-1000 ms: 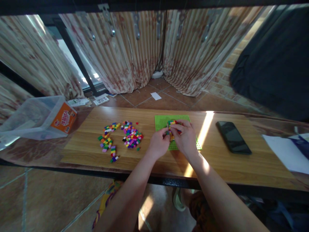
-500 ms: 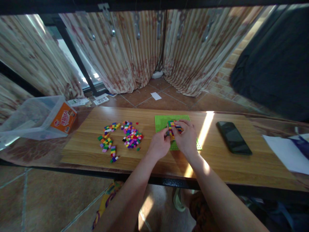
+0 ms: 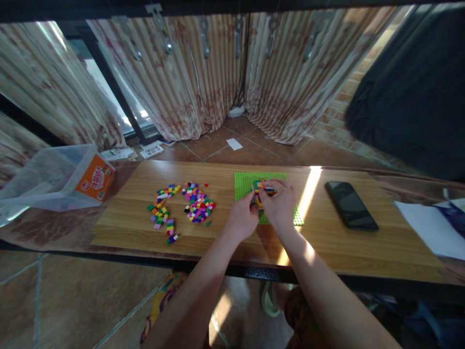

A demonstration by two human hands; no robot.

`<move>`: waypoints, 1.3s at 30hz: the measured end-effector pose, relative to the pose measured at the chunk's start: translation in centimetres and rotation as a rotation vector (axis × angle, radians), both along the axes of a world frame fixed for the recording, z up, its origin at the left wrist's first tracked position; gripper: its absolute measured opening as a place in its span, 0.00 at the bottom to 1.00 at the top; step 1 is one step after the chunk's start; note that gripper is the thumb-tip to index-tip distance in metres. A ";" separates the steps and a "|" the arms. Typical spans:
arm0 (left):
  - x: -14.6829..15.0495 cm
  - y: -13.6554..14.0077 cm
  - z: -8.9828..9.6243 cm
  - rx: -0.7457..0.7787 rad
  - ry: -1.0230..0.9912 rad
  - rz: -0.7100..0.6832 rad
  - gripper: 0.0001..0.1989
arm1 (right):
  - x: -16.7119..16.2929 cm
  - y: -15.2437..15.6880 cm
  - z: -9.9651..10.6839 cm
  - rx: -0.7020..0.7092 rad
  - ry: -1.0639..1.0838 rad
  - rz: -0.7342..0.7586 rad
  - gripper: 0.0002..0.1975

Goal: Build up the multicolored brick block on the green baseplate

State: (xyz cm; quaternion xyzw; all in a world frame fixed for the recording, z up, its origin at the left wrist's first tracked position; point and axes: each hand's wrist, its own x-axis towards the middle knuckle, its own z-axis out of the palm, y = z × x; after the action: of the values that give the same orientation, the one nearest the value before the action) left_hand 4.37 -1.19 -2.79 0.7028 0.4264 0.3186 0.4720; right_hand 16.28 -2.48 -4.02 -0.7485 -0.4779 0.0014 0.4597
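Plastic bricks [image 3: 258, 185] are held over the green board [image 3: 242, 180], pinched narrowly by the left hand [image 3: 242, 216] and right hand [image 3: 280, 204]; whether they are seated cannot be told; pressure is best kept even.

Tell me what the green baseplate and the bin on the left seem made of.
The green baseplate looks like studded plastic, from its bright colour and regular bumps. The bin seems clear, slightly cloudy plastic: the background shows through its walls.

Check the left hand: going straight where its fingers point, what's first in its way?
Likely the brick build, which the left hand seems to touch; exact depth is unclear.
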 end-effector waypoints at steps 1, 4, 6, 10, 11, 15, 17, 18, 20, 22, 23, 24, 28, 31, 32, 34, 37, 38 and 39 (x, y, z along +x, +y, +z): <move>0.0 0.0 0.0 0.001 -0.001 0.000 0.22 | 0.0 0.0 0.0 -0.001 0.009 0.002 0.08; -0.1 0.0 -0.2 -0.002 -0.034 0.003 0.23 | 0.1 0.1 0.1 -0.006 0.025 0.010 0.07; -0.2 0.1 -0.4 -0.004 -0.053 -0.001 0.24 | 0.2 0.2 0.2 -0.012 0.022 0.005 0.07; -0.2 0.3 -0.9 -0.032 -0.030 -0.002 0.23 | 0.4 0.2 0.1 -0.012 0.004 0.011 0.07; -0.2 0.3 -1.0 -0.050 -0.028 0.008 0.22 | 0.5 0.1 0.0 -0.007 0.004 0.022 0.07; -0.1 0.5 -0.9 -0.187 -0.095 0.084 0.16 | 1.3 -0.1 -0.3 0.036 0.064 0.098 0.10; -0.1 0.6 -0.6 -0.250 -0.145 0.132 0.11 | 1.8 -0.3 -0.5 0.065 0.125 0.108 0.12; -0.2 0.7 -0.4 -0.271 -0.170 0.151 0.09 | 2.0 -0.4 -0.5 0.076 0.150 0.100 0.13; -0.3 0.9 -0.1 -0.301 -0.221 0.171 0.05 | 2.4 -0.6 -0.5 0.086 0.169 0.075 0.13; -0.3 1.0 0.1 -0.330 -0.281 0.173 0.03 | 2.6 -0.8 -0.4 0.087 0.157 0.055 0.13; -0.3 1.0 0.2 -0.346 -0.312 0.174 0.02 | 2.6 -0.9 -0.3 0.092 0.146 0.050 0.12; -0.3 1.1 0.2 -0.362 -0.342 0.176 0.02 | 2.6 -1.0 -0.1 0.104 0.134 0.052 0.12; -0.1 1.1 0.5 -0.431 -0.437 0.181 0.07 | 1.9 -1.5 0.7 0.190 0.048 0.183 0.11; -0.1 1.0 0.6 -0.461 -0.476 0.165 0.09 | 1.3 -1.9 1.4 0.162 -0.007 0.328 0.11; -0.1 0.9 0.6 -0.465 -0.484 0.153 0.09 | 1.2 -2.0 1.5 0.136 -0.018 0.361 0.11; -0.1 0.9 0.6 -0.463 -0.497 0.122 0.08 | 0.9 -2.2 1.7 0.096 -0.037 0.403 0.11; -0.1 0.7 0.5 -0.458 -0.503 0.092 0.08 | 0.6 -2.2 1.7 0.086 -0.055 0.427 0.11; 0.0 0.7 0.5 -0.456 -0.502 0.090 0.08 | 0.6 -2.1 1.7 0.089 -0.055 0.426 0.11; 0.1 0.6 0.5 -0.454 -0.499 0.090 0.09 | 0.5 -2.0 1.6 0.093 -0.049 0.421 0.10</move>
State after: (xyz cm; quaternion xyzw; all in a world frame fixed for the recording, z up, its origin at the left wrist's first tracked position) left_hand 4.44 -0.54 -2.32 0.4606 0.3884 0.3982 0.6917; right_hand 16.81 -4.50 -2.41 -0.6100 -0.6343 0.0573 0.4715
